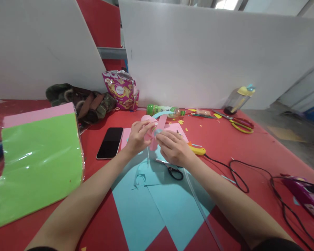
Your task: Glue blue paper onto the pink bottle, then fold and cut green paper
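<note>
Above the table, my left hand (138, 136) pinches a piece of pink paper craft (161, 122) from its left side. My right hand (174, 147) grips the same piece from the right, fingers closed near a small light-blue part. A curved light-blue paper strip (162, 113) arches over the top of it. The fingers hide much of the joined area. Below the hands lie light-blue paper sheets (143, 209) with a curled paper scrap (140, 178) on them. Black-handled scissors (176, 173) rest just under my right hand. A yellow glue gun (198, 150) lies beyond my right wrist.
A phone (110, 143) and packed green sheets (39, 164) lie left. Behind are a snack bag (122, 90), a green-capped bottle (159, 109) and a camouflage item (86, 103). Right are yellow-red scissors (241, 124), a clear bottle (238, 100), a cable (240, 183) and a purple power strip (305, 195).
</note>
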The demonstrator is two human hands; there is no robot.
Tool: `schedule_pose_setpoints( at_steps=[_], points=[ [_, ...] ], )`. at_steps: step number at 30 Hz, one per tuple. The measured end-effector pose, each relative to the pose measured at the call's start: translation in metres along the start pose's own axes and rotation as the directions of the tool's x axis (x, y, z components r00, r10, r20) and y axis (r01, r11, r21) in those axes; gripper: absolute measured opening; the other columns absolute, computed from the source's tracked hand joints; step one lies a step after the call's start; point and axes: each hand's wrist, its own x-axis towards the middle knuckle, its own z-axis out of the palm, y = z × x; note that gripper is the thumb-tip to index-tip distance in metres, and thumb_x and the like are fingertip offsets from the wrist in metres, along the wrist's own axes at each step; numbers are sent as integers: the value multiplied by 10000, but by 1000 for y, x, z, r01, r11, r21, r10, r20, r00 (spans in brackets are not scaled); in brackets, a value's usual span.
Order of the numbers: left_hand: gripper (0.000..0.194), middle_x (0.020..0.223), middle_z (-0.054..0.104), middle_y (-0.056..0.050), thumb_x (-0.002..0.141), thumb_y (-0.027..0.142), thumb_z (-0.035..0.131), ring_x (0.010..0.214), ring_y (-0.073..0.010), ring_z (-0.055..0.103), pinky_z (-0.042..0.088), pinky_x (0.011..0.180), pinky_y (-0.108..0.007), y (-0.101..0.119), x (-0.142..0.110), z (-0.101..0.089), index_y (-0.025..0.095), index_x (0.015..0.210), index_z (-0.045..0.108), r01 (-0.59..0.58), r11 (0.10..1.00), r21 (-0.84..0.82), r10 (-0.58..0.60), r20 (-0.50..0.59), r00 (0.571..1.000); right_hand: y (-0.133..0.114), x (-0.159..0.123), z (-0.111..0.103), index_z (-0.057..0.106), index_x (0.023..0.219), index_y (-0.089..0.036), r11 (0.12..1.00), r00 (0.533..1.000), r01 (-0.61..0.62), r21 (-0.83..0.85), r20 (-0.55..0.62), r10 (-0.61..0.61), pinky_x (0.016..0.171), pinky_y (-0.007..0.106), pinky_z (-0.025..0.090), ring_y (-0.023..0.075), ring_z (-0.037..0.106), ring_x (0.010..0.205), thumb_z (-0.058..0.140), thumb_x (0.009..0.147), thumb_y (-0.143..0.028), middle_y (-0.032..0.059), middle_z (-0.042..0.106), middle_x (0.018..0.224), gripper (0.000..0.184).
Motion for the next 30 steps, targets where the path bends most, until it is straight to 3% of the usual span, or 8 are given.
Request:
schedule_pose_setpoints(
  at_steps=[3, 6, 8, 10, 12, 16, 22, 30],
  points=[
    [418, 1000, 537, -89, 655, 74, 519, 949, -208, 508, 413, 812, -352, -2, -2, 1, 185, 1057, 491, 4, 1000, -27, -3, 4, 1000, 0, 0, -1, 535, 919, -143, 996, 996, -44, 80, -76, 51, 811, 367, 448, 201, 515, 939, 395, 756, -62, 97, 592, 919, 229],
    [434, 1016, 511, -94, 659, 100, 552, 959, -209, 497, 428, 811, -342, -2, -1, 2, 185, 1078, 475, -18, 995, -94, 15, -33, 999, 2, 5, -2, 494, 944, -163, 894, 899, -358, 270, -159, 408, 759, 375, 462, 202, 516, 903, 446, 743, -114, 100, 558, 900, 212],
    [428, 1012, 507, -94, 674, 124, 563, 949, -206, 499, 434, 809, -339, 0, -1, 2, 189, 1086, 468, -34, 992, -119, 28, -49, 998, 4, 8, -2, 464, 984, -164, 705, 779, -551, 447, -28, 627, 728, 358, 479, 194, 522, 891, 502, 723, -172, 108, 519, 960, 264],
    [417, 1009, 508, -96, 695, 155, 562, 946, -207, 500, 436, 807, -344, 1, 0, 2, 193, 1098, 460, -51, 990, -128, 46, -40, 998, 5, 9, -1, 458, 987, -167, 499, 689, -654, 569, 176, 703, 679, 321, 498, 177, 537, 860, 548, 695, -226, 101, 493, 980, 311],
    [410, 1008, 508, -102, 707, 177, 561, 954, -212, 497, 435, 808, -349, 3, 0, 2, 190, 1104, 456, -63, 989, -134, 61, -22, 998, 6, 9, -1, 476, 943, -170, 358, 636, -695, 624, 300, 711, 643, 295, 500, 160, 545, 817, 561, 677, -248, 76, 491, 938, 290],
    [397, 1000, 512, -110, 719, 234, 567, 955, -217, 497, 437, 806, -351, 4, 0, 2, 186, 1099, 463, -75, 990, -122, 76, 8, 997, 6, 9, 1, 493, 850, -161, 219, 573, -729, 649, 404, 713, 636, 286, 487, 135, 541, 739, 571, 657, -247, 41, 514, 842, 225],
    [358, 1006, 518, -113, 747, 179, 520, 945, -199, 503, 447, 802, -337, 6, -1, 4, 183, 1102, 469, -114, 987, -111, 119, 45, 992, 7, 7, 3, 485, 761, -169, 198, 533, -765, 613, 428, 730, 593, 279, 470, 115, 524, 628, 571, 647, -237, -7, 521, 707, 158],
    [360, 1010, 516, -112, 746, 184, 522, 944, -198, 505, 457, 799, -344, 6, -2, 5, 185, 1102, 468, -118, 988, -103, 124, 54, 991, 6, 9, 0, 510, 783, -154, 198, 516, -785, 587, 444, 732, 610, 292, 477, 138, 551, 690, 572, 635, -231, 28, 553, 775, 179]
  ],
)
